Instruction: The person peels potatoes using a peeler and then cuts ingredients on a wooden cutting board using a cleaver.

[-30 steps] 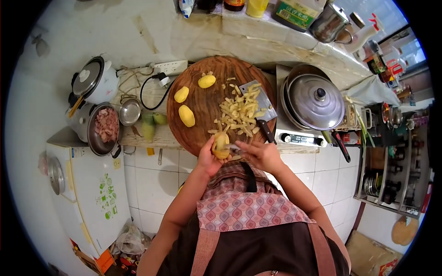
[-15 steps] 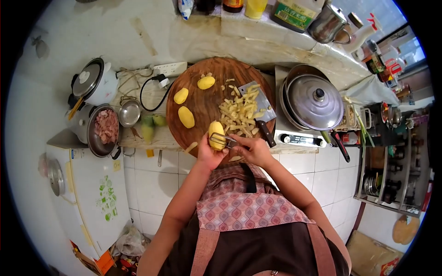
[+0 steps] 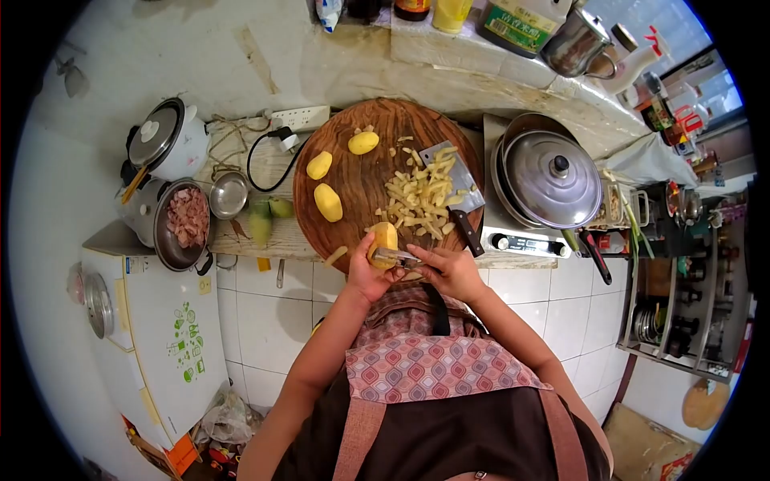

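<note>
Over the near edge of the round wooden chopping board [image 3: 353, 172], my left hand [image 3: 367, 272] is closed around a peeled-looking yellow potato [image 3: 385, 236]. My right hand [image 3: 451, 271] grips a metal peeler [image 3: 393, 254], whose head lies against the potato's near side. Three more yellow potatoes rest on the board's left half, one of them the near potato [image 3: 328, 203]. Cut potato pieces [image 3: 421, 192] are heaped on the right, partly over the blade of a cleaver [image 3: 466, 231] with a dark handle. My fingers hide part of the peeler's handle.
Right of the board stands a lidded pan [image 3: 553, 178] on a cooktop, its handle jutting forward. A pan of raw meat [image 3: 187, 218], a small metal bowl [image 3: 229, 195] and green vegetables [image 3: 261, 223] are at the left. A power strip [image 3: 301, 118] lies behind.
The potato has turned in my left hand and shows a different side. The peeler has tilted and shifted a little toward me. My view has moved slightly.
</note>
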A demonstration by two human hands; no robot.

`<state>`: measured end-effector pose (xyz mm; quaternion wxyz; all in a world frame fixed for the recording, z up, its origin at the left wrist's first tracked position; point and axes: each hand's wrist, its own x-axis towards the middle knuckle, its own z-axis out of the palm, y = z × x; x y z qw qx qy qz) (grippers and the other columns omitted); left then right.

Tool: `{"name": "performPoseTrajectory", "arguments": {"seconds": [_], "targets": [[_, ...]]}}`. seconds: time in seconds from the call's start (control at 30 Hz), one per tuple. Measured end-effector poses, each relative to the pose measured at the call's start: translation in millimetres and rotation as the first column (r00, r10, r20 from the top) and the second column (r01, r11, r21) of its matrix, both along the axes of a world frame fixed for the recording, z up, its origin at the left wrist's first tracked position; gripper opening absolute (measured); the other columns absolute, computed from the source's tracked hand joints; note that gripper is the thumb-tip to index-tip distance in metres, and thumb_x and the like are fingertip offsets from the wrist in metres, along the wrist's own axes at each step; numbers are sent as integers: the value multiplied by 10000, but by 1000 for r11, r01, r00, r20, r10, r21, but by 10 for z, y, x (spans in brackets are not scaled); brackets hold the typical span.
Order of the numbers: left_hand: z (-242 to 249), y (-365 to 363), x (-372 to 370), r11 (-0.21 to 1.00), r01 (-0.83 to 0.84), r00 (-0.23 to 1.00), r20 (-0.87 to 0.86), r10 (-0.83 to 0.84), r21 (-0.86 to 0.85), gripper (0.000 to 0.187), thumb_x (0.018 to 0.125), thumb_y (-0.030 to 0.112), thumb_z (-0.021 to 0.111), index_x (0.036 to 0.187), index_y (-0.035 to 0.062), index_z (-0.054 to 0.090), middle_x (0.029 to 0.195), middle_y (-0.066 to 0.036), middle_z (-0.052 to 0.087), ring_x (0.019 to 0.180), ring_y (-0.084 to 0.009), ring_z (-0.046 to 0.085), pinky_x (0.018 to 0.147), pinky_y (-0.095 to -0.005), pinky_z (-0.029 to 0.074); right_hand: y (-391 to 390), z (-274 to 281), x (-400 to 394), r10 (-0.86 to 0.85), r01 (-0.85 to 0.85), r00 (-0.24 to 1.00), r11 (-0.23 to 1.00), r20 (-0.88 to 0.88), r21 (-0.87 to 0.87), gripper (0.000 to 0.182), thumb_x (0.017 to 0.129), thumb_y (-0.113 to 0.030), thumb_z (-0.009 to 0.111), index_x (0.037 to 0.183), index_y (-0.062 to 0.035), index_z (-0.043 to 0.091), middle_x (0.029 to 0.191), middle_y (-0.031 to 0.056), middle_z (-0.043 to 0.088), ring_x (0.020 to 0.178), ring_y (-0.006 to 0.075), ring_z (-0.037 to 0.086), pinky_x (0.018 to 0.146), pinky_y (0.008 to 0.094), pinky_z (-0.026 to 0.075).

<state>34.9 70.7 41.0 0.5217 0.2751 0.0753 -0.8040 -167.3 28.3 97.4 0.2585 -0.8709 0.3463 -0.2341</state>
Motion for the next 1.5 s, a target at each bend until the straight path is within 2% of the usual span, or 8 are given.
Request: {"name": "performPoseTrajectory", "arguments": {"seconds": [0.2,0.4,0.67,0.83,1.07,1.3,1.43,1.5], "targets": [[173,-77,-73,982,-67,996,73,55,177,449,945,515,464,1120,122,594,908,-54,648,736,-188,600,500,-296,434,126,-15,51,-39,38,999,999,-30,-7,455,815,-220,706,1263,-203,628,654,53,552,532,262,576,457,372,451],[-34,-23,-62,999,28,993,118,-32,37,456,948,504,451,1071,84,581,844,-87,623,536,-204,534,349,-245,290,-5,34,32,-72,66,995,994,-75,-83,461,808,-251,714,1261,-220,630,653,45,553,548,262,587,473,371,460],[-54,-62,73,998,-6,989,150,-3,57,466,962,492,390,1070,76,571,833,-107,613,507,-195,491,356,-240,303,-34,-84,186,-102,102,995,994,-24,36,454,777,-217,754,1220,-182,664,684,73,593,600,280,608,534,371,473],[119,61,-100,996,-38,964,267,14,85,428,975,461,403,1101,79,550,850,-116,605,511,-199,491,360,-241,289,-209,-398,-18,-411,420,906,902,-103,102,411,789,-177,747,1192,-145,677,730,132,658,619,295,639,544,358,487],[39,76,12,997,-4,955,297,-18,73,437,979,491,406,1060,89,558,790,-79,591,498,-170,502,364,-246,283,-19,115,32,-50,51,999,997,-18,56,441,808,-240,739,1236,-172,655,741,92,670,585,279,626,553,372,495],[315,38,-102,994,14,911,408,-56,106,469,995,481,384,1147,79,570,851,-104,629,580,-182,562,418,-261,351,-312,-271,-31,-336,330,927,942,-168,-61,396,815,-251,724,1197,-163,665,737,108,680,587,265,646,527,365,500],[258,46,-50,999,-40,941,336,47,-25,439,1000,440,375,1162,73,554,871,-130,632,638,-205,578,483,-295,401,-87,-60,-4,-199,200,979,980,38,-4,459,801,-223,742,1244,-166,639,734,116,672,580,277,631,515,364,494],[170,55,27,998,-33,962,270,46,-52,429,1001,426,371,1167,71,547,874,-140,631,664,-216,585,505,-305,415,31,103,34,-73,73,993,997,-96,-4,446,810,-229,735,1241,-164,641,726,121,662,588,290,627,518,369,488]]}}
